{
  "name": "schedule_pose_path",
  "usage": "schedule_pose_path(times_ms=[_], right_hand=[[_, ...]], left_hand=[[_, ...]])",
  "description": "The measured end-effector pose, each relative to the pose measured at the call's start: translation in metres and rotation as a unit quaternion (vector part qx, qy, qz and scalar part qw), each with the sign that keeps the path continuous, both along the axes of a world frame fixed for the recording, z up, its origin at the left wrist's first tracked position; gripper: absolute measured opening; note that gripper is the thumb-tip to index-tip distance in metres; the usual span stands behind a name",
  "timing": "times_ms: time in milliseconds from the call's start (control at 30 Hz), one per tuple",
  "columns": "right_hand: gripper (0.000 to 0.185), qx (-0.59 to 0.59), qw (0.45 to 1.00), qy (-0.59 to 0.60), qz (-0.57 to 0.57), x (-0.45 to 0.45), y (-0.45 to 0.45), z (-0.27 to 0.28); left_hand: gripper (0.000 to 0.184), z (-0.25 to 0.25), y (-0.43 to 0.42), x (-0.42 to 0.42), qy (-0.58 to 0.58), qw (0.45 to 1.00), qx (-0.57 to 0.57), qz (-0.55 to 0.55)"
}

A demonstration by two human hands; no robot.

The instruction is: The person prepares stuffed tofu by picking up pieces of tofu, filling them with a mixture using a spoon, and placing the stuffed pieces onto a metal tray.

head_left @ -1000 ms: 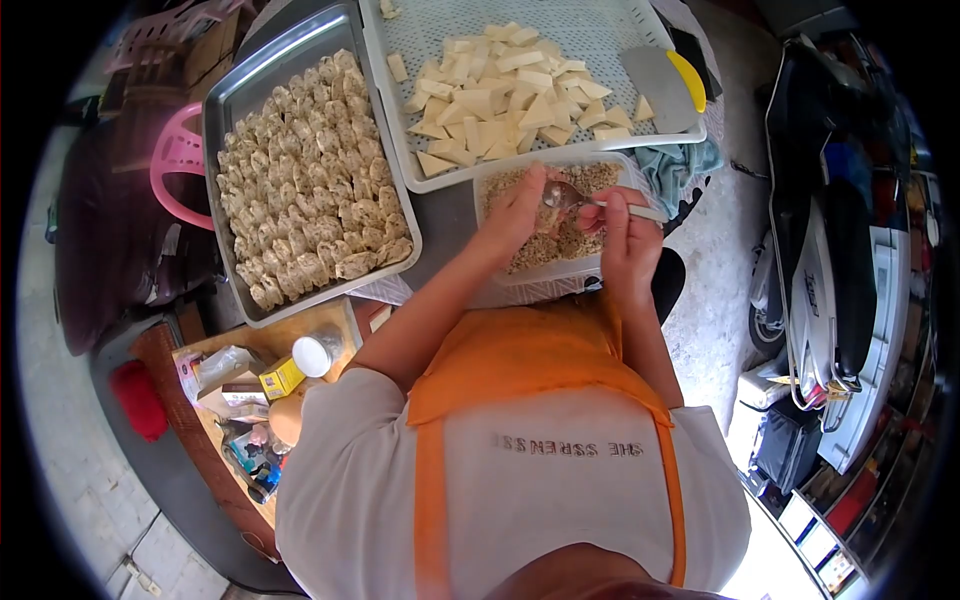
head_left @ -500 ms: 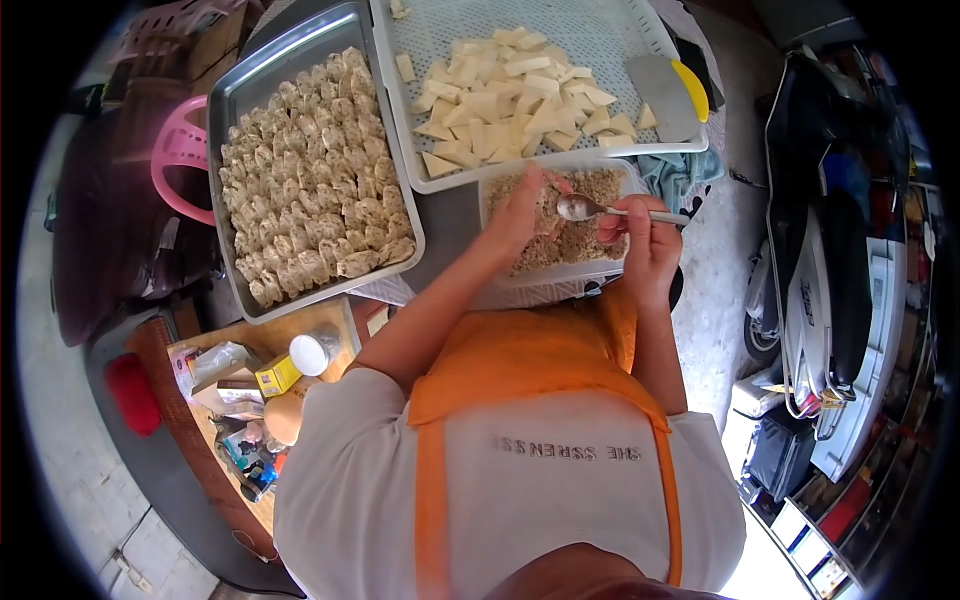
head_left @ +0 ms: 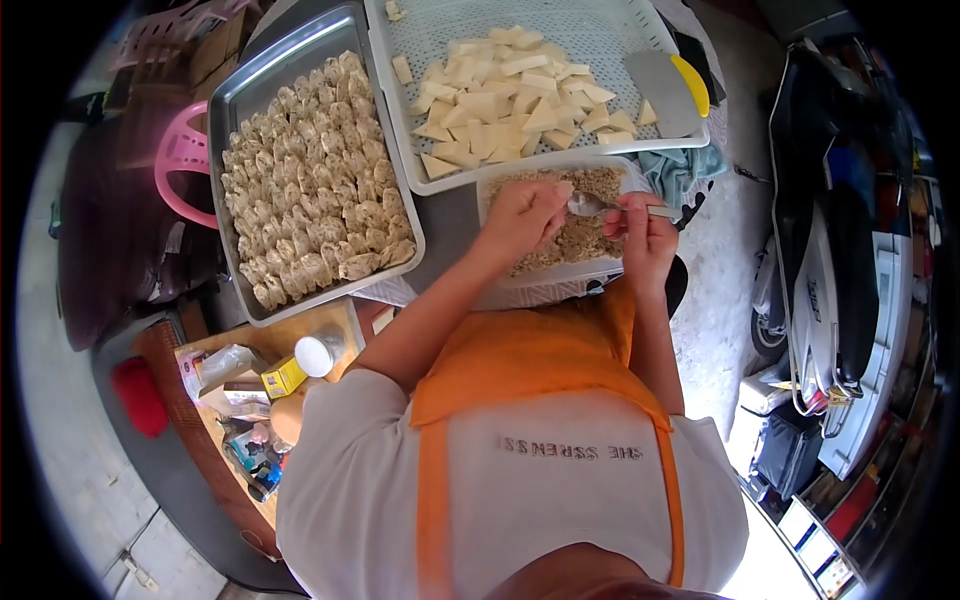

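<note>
A metal spoon point(head_left: 590, 204) is pinched in my right hand point(head_left: 651, 240), its bowl pointing left and its handle running out to the right. My left hand point(head_left: 520, 218) is closed, fingertips touching or nearly touching the spoon's bowl; whatever it holds is hidden behind the fingers. Both hands hover over a clear plastic tub point(head_left: 632, 180) of crumbly brown minced filling point(head_left: 585, 240). Behind it, a pale perforated tray point(head_left: 590, 22) carries a heap of cream-coloured cut tofu pieces point(head_left: 510, 100). To the left, filled pieces point(head_left: 310, 180) stand in tight rows on a metal tray point(head_left: 228, 105).
A grey scraper with a yellow handle point(head_left: 690, 86) lies at the pale tray's right end. Beside the tub is a blue-green cloth point(head_left: 682, 172). A pink plastic chair point(head_left: 182, 165) is left of the metal tray. A wooden side table point(head_left: 345, 325) holds boxes and a white cup.
My left hand has turned and its fingers have curled closed beside the spoon. The spoon's bowl has moved slightly right, with my right hand still gripping the handle.
</note>
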State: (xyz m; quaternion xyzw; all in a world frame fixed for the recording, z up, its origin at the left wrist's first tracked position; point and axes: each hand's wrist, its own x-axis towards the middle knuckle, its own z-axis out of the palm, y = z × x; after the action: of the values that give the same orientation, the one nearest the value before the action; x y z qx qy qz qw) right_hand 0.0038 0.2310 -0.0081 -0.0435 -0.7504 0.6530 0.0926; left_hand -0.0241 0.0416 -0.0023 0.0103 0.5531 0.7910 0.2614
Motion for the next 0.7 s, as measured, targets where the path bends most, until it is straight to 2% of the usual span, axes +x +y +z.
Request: schedule_pose_path(times_ms=[100,200,300,400,500,600,700], right_hand=[[0.021,0.055,0.998,0.017,0.004,-0.002,-0.005,0.001],[0.023,0.091,0.996,0.013,0.004,-0.001,-0.006,0.002],[0.025,0.113,0.993,0.018,0.008,0.001,-0.007,0.004],[0.026,0.133,0.991,0.026,0.014,0.002,-0.007,0.004],[0.025,0.142,0.989,0.028,0.013,0.002,-0.008,0.004],[0.025,0.146,0.989,0.027,0.013,0.002,-0.009,0.006],[0.024,0.151,0.988,0.032,0.016,0.003,-0.008,0.005]], left_hand=[[0.042,-0.003,0.004,0.004,0.016,0.999,0.008,0.030],[0.039,0.004,-0.001,0.006,0.023,0.999,-0.047,0.007],[0.037,0.007,-0.001,0.006,0.014,0.998,-0.051,-0.017],[0.039,0.001,-0.002,0.005,-0.013,0.999,-0.038,-0.004],[0.040,0.008,-0.006,0.001,-0.067,0.997,0.030,-0.010],[0.031,0.019,0.004,0.001,-0.053,0.993,0.095,0.048],[0.030,0.013,0.003,-0.001,0.051,0.996,0.060,-0.043]])
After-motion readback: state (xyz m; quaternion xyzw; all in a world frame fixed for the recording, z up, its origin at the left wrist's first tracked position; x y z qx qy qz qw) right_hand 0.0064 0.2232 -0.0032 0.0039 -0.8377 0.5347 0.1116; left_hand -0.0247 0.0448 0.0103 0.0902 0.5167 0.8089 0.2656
